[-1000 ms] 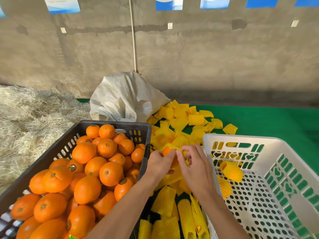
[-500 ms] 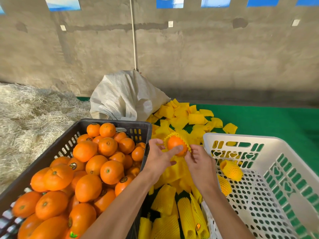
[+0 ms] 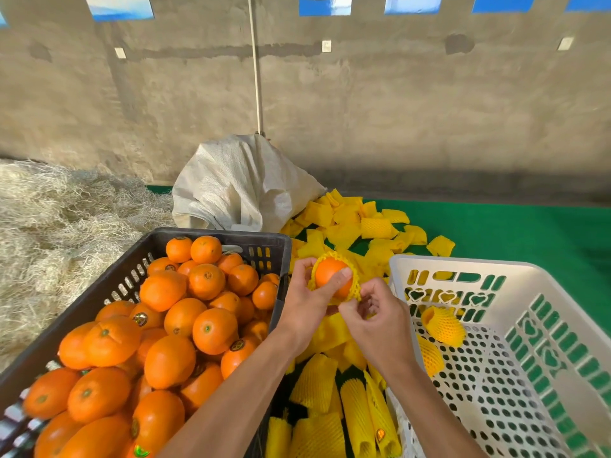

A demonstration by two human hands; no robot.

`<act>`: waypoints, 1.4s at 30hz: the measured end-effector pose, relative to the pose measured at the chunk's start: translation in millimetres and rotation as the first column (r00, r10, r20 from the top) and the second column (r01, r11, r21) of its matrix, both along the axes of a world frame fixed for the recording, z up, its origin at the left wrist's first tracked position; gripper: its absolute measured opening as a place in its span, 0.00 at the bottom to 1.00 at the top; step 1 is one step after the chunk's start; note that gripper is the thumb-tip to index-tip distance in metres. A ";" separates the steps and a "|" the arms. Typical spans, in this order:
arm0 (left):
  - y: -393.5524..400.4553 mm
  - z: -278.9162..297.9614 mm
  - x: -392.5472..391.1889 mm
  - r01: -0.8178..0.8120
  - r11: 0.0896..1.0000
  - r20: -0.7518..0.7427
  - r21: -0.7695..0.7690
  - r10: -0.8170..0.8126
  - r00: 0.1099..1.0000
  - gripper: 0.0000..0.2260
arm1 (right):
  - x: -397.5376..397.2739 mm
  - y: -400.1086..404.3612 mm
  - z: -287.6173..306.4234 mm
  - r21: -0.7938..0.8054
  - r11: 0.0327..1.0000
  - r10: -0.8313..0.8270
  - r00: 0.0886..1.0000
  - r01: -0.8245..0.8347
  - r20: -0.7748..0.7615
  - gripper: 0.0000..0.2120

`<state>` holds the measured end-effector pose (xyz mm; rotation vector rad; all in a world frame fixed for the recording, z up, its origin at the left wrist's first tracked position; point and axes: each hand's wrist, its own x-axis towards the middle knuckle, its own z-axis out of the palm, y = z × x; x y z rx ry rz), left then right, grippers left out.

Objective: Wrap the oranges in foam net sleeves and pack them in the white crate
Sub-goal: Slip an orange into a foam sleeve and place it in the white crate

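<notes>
Yellow foam net sleeve (image 3: 355, 289) half-covers the orange (image 3: 330, 276) gripped by the left hand (image 3: 307, 302); the right hand (image 3: 373, 312) pinches its edge. Overstretched netting could tear, or the orange may slip.

A rough grey concrete wall (image 3: 396, 104) filled the upper half of the frame, with blue-and-white posters (image 3: 119, 6) along its top edge. A thin pole (image 3: 256, 67) ran down it. Green matting (image 3: 529, 239) covered the floor at right; pale straw (image 3: 56, 223) lay heaped at left.
</notes>
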<state>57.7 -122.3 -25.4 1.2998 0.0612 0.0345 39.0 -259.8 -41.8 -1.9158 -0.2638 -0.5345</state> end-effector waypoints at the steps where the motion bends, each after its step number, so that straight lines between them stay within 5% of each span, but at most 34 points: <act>1: -0.4 0.7 -0.8 0.002 1.000 0.012 0.022 -0.002 1.000 0.25 | 0.9 -2.5 0.1 -0.042 0.999 -0.022 1.000 0.022 -0.003 0.09; 4: -1.8 -1.3 -0.4 -0.007 0.996 0.064 0.094 0.001 0.998 0.24 | 7.3 -10.0 0.2 -0.151 0.978 -0.147 0.989 0.142 -0.025 0.13; 7: -2.9 -4.4 0.7 0.004 0.975 0.122 0.221 -0.032 0.992 0.27 | 14.5 -14.2 -3.6 -0.213 0.975 -0.077 0.995 0.062 -0.060 0.22; 13: -0.3 -7.0 3.4 0.031 0.929 0.140 0.368 -0.088 0.986 0.32 | 16.6 -17.2 -7.4 -0.182 0.977 -0.104 0.993 0.111 0.046 0.14; 18: -0.6 -9.9 5.1 -0.082 0.901 0.083 0.426 0.051 0.995 0.35 | 11.4 -7.3 -4.8 -0.270 0.951 -0.099 0.976 0.150 0.194 0.13; 24: -0.6 -11.0 2.1 -0.043 0.840 0.158 0.541 -0.051 0.986 0.36 | 13.4 -11.0 -8.3 -0.173 0.984 0.006 0.971 -0.048 -0.238 0.39; 27: -8.6 -4.8 -1.6 0.100 0.912 0.188 0.398 -0.188 0.964 0.33 | 21.2 -22.8 -3.7 -0.039 0.996 -0.084 0.981 0.078 -0.177 0.37; 30: -4.3 6.1 0.8 0.049 0.915 0.262 0.401 -0.166 0.951 0.26 | 31.9 -44.5 -2.8 -0.153 0.941 -0.307 0.952 0.302 -0.009 0.32; 32: 10.5 12.7 5.2 -0.156 0.869 0.351 0.470 -0.022 0.936 0.19 | 36.3 -59.4 -6.8 -0.260 0.854 -0.450 0.890 0.451 0.065 0.31; 35: 45.8 12.9 11.3 -0.417 0.697 0.391 0.583 0.209 0.896 0.13 | 40.6 -78.3 -20.7 -0.390 0.785 -0.543 0.838 0.481 -0.058 0.30; 38: 77.1 3.2 16.3 -0.274 0.530 0.164 0.803 0.246 0.955 0.15 | 40.5 -84.2 -30.4 -0.423 0.807 -0.529 0.823 0.413 -0.207 0.23; 42: 83.9 -1.2 17.2 -0.092 0.405 0.013 0.910 0.193 0.981 0.16 | 35.3 -70.0 -22.3 -0.404 0.825 -0.474 0.873 0.394 -0.116 0.15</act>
